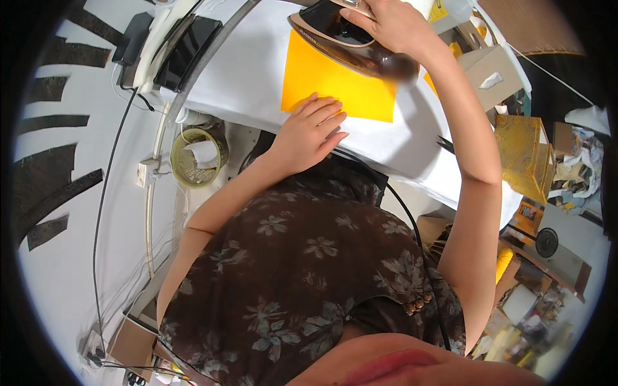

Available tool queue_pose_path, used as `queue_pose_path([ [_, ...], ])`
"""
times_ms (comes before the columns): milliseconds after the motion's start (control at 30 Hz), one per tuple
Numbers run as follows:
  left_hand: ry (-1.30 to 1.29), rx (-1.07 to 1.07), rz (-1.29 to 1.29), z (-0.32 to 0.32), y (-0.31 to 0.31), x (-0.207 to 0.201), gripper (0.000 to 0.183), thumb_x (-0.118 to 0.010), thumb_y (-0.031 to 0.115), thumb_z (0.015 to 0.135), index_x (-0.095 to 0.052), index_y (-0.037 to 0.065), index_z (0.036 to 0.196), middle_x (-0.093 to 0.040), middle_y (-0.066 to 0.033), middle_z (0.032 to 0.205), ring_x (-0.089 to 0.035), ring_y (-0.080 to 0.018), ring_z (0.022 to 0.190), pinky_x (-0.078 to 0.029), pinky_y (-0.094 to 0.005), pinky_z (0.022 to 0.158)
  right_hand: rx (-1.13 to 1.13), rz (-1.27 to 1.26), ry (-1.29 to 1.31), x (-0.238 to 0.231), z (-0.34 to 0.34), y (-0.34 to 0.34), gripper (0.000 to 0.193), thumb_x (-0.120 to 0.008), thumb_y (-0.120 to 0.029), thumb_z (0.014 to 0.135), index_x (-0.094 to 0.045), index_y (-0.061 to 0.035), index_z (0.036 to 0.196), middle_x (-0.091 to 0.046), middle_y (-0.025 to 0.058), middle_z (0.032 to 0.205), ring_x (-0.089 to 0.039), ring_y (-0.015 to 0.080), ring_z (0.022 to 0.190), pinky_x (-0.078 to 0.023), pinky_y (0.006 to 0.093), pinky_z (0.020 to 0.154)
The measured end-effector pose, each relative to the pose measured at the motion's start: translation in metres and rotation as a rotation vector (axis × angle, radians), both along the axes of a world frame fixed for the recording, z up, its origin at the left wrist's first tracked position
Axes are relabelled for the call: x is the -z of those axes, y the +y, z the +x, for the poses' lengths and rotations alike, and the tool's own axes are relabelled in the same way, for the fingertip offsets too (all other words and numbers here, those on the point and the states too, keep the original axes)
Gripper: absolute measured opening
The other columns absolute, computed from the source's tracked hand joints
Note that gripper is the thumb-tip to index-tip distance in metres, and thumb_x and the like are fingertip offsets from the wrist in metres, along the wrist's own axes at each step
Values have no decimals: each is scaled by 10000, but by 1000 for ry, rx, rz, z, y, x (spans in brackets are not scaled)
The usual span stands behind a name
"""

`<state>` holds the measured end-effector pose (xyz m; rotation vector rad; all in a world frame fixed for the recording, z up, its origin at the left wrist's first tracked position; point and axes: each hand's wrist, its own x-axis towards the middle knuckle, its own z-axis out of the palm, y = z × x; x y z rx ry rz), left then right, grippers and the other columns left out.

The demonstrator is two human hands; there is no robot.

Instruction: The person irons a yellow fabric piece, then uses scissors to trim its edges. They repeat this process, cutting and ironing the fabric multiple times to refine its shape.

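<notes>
A flat yellow-orange sheet (367,100) lies on the white-covered table (241,77); whether it is cloth or paper I cannot tell. My left hand (312,132) rests open near the sheet's front edge, fingers stretched out over it and the thumb apart. At the far side, my right hand (394,26) is closed round the handle of a dark brown clothes iron (331,48). The iron sits over the sheet's upper part, its long side slanting down to the right. A blurred patch hides the iron's right end. Its underside is not visible.
A dark tablet-like slab (190,55) stands at the table's left end, beside a curved grey bar (212,48). Below is a green wastebasket (176,168). A tissue box (490,78) and a gold box (524,151) sit right. A black cord (412,219) hangs across my front.
</notes>
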<state>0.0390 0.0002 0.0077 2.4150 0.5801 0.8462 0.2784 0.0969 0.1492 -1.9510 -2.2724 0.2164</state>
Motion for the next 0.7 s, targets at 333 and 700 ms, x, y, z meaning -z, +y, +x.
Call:
queue_pose_path([
  [333, -557, -470, -138, -61, 23, -6, 104, -616, -64, 968, -674, -82, 1052, -733, -172, 1031, -699, -218, 912, -545, -315, 861, -3, -65, 915, 66, -33, -28, 613, -606, -254, 1026, -330, -38, 1529, -663, 136, 1013, -676, 194, 681, -572, 342, 576],
  [700, -766, -524, -356, -67, 32, 5, 129, -572, 10, 1038, -663, -72, 1081, -729, -143, 1065, -689, -178, 926, -535, -296, 879, 386, -287, 1435, 47, -100, -53, 560, -574, -177, 1034, -311, -93, 1521, -605, 84, 927, -601, 184, 565, -514, 321, 484],
])
